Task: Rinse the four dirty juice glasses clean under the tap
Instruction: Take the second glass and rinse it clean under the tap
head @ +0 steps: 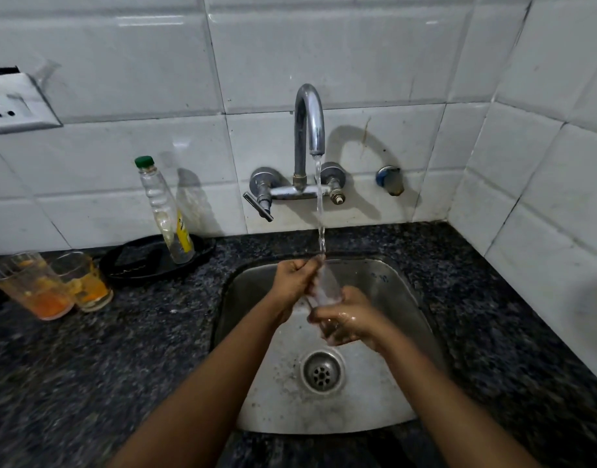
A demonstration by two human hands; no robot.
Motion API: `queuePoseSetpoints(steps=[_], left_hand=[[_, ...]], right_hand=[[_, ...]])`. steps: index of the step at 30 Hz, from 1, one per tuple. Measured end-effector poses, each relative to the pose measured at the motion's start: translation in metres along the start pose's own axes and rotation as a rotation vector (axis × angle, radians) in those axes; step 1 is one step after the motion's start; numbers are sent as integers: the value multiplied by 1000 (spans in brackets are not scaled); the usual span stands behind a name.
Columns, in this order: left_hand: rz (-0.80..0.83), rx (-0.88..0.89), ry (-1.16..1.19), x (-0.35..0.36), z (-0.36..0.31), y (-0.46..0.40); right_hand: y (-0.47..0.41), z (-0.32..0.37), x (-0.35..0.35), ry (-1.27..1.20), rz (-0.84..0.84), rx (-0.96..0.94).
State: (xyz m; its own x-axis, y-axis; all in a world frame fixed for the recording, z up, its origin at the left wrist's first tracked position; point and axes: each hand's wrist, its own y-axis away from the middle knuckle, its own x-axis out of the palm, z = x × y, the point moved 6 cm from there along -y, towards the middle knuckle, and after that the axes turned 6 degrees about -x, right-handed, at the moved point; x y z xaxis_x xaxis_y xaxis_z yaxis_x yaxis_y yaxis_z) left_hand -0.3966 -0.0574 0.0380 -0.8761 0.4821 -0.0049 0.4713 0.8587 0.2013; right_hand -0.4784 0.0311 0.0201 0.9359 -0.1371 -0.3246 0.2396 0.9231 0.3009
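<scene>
A clear juice glass (326,287) is tilted over the steel sink (385,282), its mouth up under the water stream running from the chrome tap (309,119). My left hand (293,282) grips the glass near its rim, fingers at the mouth. My right hand (346,319), wet, wraps the glass's base. Two dirty glasses stand on the counter at the far left: one with orange residue (32,287) and one with yellow-orange residue (84,282), touching each other.
A clear bottle with a green cap (165,211) stands on a black tray (135,261) behind the dirty glasses. The drain (322,371) lies in the sink's middle. Dark granite counter (104,349) surrounds the sink. A wall socket (18,103) sits upper left.
</scene>
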Motion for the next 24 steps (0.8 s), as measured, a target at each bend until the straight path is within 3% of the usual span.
queuePoseSetpoints(steps=[2, 3, 4, 7, 11, 16, 20, 24], left_hand=[[66, -19, -83, 6, -1, -1], [64, -18, -98, 7, -2, -2], [35, -2, -107, 7, -3, -2], [-72, 79, -66, 6, -10, 0], [-182, 89, 319, -12, -16, -1], [-247, 34, 273, -34, -5, 3], [-194, -110, 285, -40, 14, 2], [-137, -241, 306, -39, 27, 2]], right_hand=[[5, 16, -4, 702, -219, -130], [6, 20, -3, 889, -288, -188], [5, 20, -5, 897, -304, -218], [-8, 4, -14, 587, -206, -158], [-16, -21, -15, 186, -208, -140], [-25, -19, -4, -59, -252, -226], [-33, 5, -5, -65, -219, -242], [-34, 33, -20, 310, -220, -235]])
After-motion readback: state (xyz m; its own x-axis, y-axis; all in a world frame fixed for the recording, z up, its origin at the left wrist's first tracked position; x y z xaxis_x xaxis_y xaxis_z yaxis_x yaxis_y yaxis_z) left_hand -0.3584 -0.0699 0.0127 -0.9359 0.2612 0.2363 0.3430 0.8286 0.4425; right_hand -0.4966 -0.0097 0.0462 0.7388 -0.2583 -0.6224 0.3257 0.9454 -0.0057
